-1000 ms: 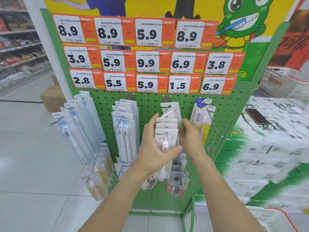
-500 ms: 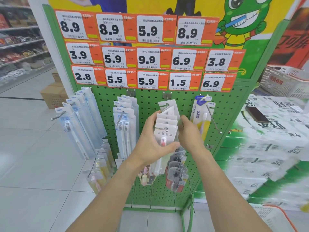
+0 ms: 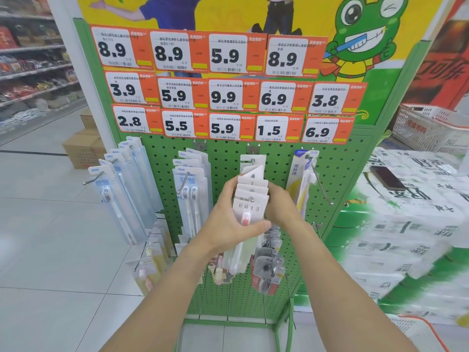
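Hands are holding almost where they were a second ago; both are still on the same stack, and only the view is drifting slightly.

- Green perforated metal display rack (image 3: 165,161) is standing upright on the shop floor, with hooks jutting toward the person.
- Stack of white-carded, clear-blister toothbrush packs (image 3: 250,207) is hanging on the centre hook, fanned at the top and bunched near the front.
- Left hand (image 3: 228,224) is gripping the stack from its left side. Its fingers (image 3: 256,226) are closing round it, thumb pressing across the front pack just below the red brush head.
- Right hand (image 3: 281,207) is curling round the right edge; its fingertips are hiding behind the cards.
- Thin metal hook (image 3: 251,199) is poking through the front card's hang hole, its tip just showing.

Risks, as judged:
- Pulling outward could be sliding several packs off at once, since the grip is spanning the whole stack rather than one card.
- Tugging downward or sideways instead of along the hook could be tearing the hang hole.
- The right wrist is sitting near the yellow toothbrush pack (image 3: 300,184), and the clear blister packs with red inserts (image 3: 266,273) are hanging just below. A jerk could be knocking either loose.
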### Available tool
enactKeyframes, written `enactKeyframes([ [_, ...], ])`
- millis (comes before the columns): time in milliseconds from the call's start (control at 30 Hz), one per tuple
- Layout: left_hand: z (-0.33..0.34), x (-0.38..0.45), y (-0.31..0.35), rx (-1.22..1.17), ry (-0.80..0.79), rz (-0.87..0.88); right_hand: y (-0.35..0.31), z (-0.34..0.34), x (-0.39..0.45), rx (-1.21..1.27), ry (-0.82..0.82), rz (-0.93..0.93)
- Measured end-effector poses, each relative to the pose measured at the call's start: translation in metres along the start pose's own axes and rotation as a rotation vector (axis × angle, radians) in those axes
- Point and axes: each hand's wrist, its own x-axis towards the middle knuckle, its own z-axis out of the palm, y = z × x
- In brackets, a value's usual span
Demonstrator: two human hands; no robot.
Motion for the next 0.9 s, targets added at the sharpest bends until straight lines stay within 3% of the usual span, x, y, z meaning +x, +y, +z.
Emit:
enactKeyframes([
  [200, 0.003, 0.0, -0.004, 0.002, 0.051, 0.004, -0.009, -0.008, -0.022, 0.28, 0.04, -0.01],
  [433, 0.018, -0.007, -0.004, -0.061, 0.158, 0.0, -0.036, -0.013, -0.087, 0.892, 0.014, -0.03],
  [600, 0.025, -0.002, 0.002, -0.053, 0.217, 0.017, -0.035, -0.006, -0.099, 0.955, -0.114, -0.102],
  [900, 0.029, 0.027, 0.002, -0.04, 0.293, 0.02, -0.047, -0.013, -0.076, 0.88, -0.062, -0.103],
])
